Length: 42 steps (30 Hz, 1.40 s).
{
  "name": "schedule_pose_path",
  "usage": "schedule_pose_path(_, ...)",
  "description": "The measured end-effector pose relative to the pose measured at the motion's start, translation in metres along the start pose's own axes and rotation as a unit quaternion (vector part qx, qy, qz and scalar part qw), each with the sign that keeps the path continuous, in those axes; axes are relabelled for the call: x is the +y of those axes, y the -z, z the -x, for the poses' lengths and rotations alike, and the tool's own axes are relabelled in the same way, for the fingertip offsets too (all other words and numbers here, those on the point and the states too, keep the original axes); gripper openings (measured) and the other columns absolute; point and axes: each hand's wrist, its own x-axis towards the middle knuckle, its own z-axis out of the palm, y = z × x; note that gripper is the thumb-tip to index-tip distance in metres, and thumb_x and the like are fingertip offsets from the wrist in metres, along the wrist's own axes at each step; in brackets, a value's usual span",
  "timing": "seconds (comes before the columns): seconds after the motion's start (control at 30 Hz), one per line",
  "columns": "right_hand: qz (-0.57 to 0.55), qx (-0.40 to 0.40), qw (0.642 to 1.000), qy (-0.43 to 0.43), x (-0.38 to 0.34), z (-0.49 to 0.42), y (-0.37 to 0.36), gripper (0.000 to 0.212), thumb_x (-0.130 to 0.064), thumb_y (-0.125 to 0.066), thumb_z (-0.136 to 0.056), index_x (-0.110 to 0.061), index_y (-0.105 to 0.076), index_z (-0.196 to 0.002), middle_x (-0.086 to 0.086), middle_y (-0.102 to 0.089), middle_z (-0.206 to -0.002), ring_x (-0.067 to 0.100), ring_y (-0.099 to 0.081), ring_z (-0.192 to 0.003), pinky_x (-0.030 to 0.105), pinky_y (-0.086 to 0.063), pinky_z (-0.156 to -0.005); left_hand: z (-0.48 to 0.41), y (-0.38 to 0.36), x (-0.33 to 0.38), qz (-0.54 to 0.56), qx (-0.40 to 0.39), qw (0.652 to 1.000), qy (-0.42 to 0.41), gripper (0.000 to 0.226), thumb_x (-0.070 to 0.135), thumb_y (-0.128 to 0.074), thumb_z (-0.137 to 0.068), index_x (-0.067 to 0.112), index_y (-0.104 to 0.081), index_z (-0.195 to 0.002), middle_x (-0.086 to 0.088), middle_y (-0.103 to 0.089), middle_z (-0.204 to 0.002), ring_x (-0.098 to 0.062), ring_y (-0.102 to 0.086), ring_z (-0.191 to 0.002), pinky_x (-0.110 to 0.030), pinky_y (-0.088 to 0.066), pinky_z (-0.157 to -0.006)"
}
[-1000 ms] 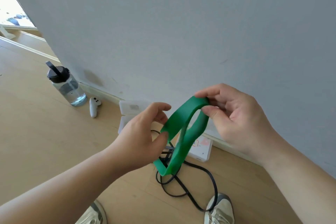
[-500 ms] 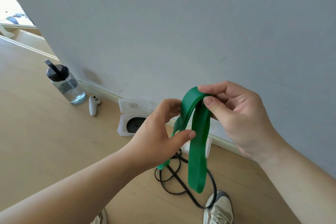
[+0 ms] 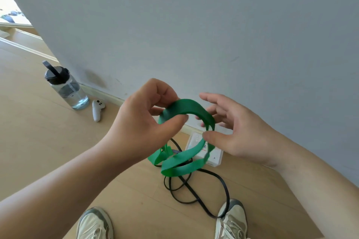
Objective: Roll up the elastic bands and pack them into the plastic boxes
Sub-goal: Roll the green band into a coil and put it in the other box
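Grey wall (image 3: 213, 25) fills the upper half, meeting a pale wooden floor (image 3: 38, 141) at a light skirting. Over the floor, near that far edge, both bare hands are raised with the green elastic band (image 3: 186, 104) between them. The left hand (image 3: 139, 122) pinches its top loop, thumb and fingers clamped on the strip. The right hand (image 3: 242, 132) is spread, fingers (image 3: 210, 96) apart and nearly straight behind the loop, thumb touching its side. The rest of the band hangs in loose twisted coils in the air. Below it a black elastic band (image 3: 225, 186) lies sprawled on the floor. A clear water bottle (image 3: 68, 87) with a black lid stands by the skirting, partly filled with water. A white plastic box (image 3: 215, 156) sits against the skirting, partly hidden by the green coils; I cannot tell its contents. Two pale shoes (image 3: 95, 223) stand at the near edge, and a small white controller (image 3: 97, 109) lies beside the bottle.
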Motion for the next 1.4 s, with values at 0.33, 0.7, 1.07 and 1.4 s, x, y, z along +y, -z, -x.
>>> schedule_pose_path(0.33,-0.063,0.086,0.989,0.102,-0.021,0.003,-0.008,0.026,-0.014,-0.079,-0.087,-0.032,-0.074,-0.106,-0.014,-0.078,-0.1,0.006,-0.073,-0.1,0.031,-0.058,-0.096,0.002,-0.002,-0.014,-0.074,-0.104,0.992,-0.006,0.057,0.02,-0.087,-0.079,0.033,-0.054,-0.123,0.018,-0.071,-0.108,-0.002,-0.068,-0.107,-0.031,-0.057,-0.097)
schedule_pose_path(0.7,0.003,0.113,0.993,0.023,0.005,0.003,0.016,0.055,-0.016,-0.074,-0.093,-0.054,-0.06,-0.13,-0.016,-0.069,-0.103,0.002,-0.067,-0.098,0.026,-0.055,-0.098,-0.003,0.015,-0.014,-0.021,-0.029,0.997,0.062,0.042,0.012,-0.085,-0.081,0.029,-0.06,-0.111,0.002,-0.077,-0.094,-0.014,-0.077,-0.088,-0.042,-0.062,-0.089)
schedule_pose_path(1.07,-0.137,0.131,0.973,0.128,-0.023,0.003,-0.02,0.034,-0.01,-0.083,-0.085,-0.025,-0.058,-0.102,-0.004,-0.075,-0.101,0.014,-0.073,-0.103,0.035,-0.057,-0.097,0.003,0.008,0.021,0.044,-0.007,0.999,-0.015,0.039,0.001,-0.086,-0.078,0.017,-0.054,-0.093,0.004,-0.079,-0.101,-0.015,-0.078,-0.093,-0.036,-0.062,-0.09)
schedule_pose_path(1.4,-0.132,0.211,0.955,0.161,-0.026,0.005,-0.008,0.033,0.001,-0.075,-0.089,-0.028,-0.079,-0.104,-0.015,-0.08,-0.1,0.005,-0.076,-0.095,0.019,-0.058,-0.087,0.009,0.002,-0.035,-0.159,-0.197,0.967,0.039,0.056,0.014,-0.059,-0.084,0.039,-0.053,-0.133,0.021,-0.068,-0.108,-0.002,-0.066,-0.108,-0.038,-0.055,-0.102)
